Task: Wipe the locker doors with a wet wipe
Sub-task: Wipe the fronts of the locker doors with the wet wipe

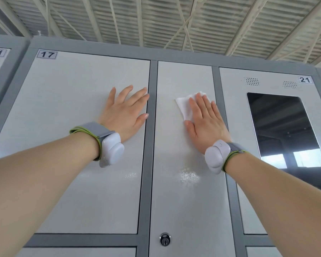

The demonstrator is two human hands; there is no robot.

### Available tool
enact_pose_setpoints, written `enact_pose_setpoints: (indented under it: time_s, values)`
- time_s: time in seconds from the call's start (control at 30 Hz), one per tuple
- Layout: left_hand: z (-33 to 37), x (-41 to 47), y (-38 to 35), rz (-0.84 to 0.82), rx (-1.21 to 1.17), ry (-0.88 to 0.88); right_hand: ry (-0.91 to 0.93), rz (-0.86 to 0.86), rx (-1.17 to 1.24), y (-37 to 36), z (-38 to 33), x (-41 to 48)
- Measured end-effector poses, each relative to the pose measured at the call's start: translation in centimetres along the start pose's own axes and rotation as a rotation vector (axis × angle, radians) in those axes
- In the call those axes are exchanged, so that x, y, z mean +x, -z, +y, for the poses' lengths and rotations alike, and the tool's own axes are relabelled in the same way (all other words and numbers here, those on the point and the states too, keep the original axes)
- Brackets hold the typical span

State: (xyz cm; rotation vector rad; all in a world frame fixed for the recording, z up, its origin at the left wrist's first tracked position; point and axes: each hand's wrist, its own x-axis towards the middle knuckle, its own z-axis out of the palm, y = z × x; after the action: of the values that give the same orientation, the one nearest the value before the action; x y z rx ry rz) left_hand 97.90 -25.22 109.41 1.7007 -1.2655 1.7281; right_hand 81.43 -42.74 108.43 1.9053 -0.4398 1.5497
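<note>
the right hand (204, 125) lies flat, fingers (199, 101) straight, pressing the wipe (184, 106) against the upper middle door (183, 210). the left hand (125, 114) rests flat and spread on door 17 (72, 127), holding nothing, fingertips (146, 97) at the grey post (149, 173) between doors. a wet patch (189, 176) shows below the right wristband (216, 156), a lock (165, 239) lower down, a dark screen (285, 136) to the right.

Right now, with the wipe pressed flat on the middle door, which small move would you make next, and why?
Probably slide the right hand and wet wipe up the middle door toward its top edge: a damp patch shows lower down, while the strip above the wipe looks dry.
</note>
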Motion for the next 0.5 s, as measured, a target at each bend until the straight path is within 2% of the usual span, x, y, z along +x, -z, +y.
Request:
enact_pose_setpoints:
  time_s: [0.13,0.37,0.5]
  values:
    - [0.6,-0.2,-0.5,-0.045,0.032,-0.024,-0.032,-0.020,-0.020,0.2,-0.5,0.1]
    - [1.2,-0.4,-0.7,-0.057,0.085,-0.020,0.015,0.023,-0.047,0.4,-0.4,0.5]
    - [1.2,-0.4,-0.9,-0.062,0.120,0.000,-0.003,-0.059,-0.053,0.8,-0.6,0.8]
